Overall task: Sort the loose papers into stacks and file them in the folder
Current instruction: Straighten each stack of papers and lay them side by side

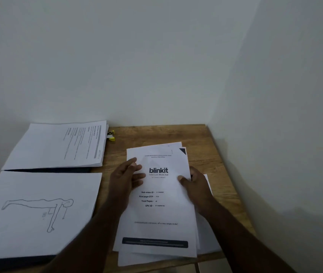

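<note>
The scene is dimly and evenly lit. Soft shadow is cast on the right wall point(274, 134). Wide-angle bending is seen at edges; fine print is blurred.

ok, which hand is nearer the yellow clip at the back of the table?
Left. The left hand rests on the blinkit sheet's left edge, below-right of the yellow clip; the right hand holds its right edge, farther away.
</note>
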